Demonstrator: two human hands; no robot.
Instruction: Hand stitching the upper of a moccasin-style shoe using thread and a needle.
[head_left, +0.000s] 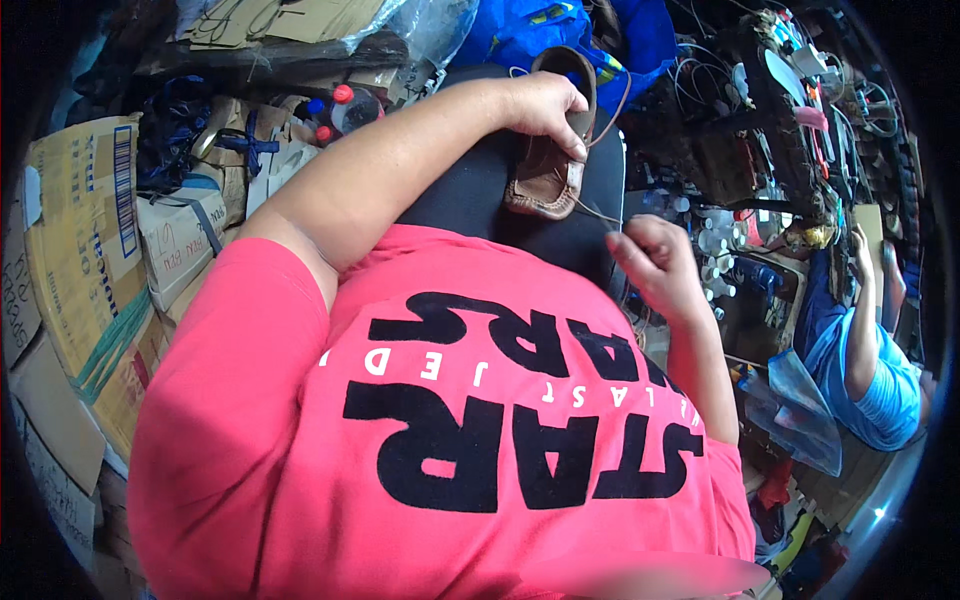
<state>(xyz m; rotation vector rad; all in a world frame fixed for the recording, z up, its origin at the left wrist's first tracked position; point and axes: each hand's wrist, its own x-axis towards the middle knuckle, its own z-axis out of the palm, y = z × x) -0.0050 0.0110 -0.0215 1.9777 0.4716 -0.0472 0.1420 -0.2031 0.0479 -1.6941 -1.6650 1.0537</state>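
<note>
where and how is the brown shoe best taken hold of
Probably around its middle, coming from the left, as the left hand does: the brown shoe is long and narrow there, with an open top that fingers can hook over. The thread leaves the toe toward the right hand, so that side seems better left free.

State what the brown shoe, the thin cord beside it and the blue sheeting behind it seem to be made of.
Brown shoe: probably leather, real or imitation, with a soft sheen; its surface creases and puckers around the toe.
Thin cord: perhaps thread or twine; too fine to tell the fibre or finish.
Blue sheeting: likely plastic, glossy, judging by its sharp crinkles and bright highlights.
</note>
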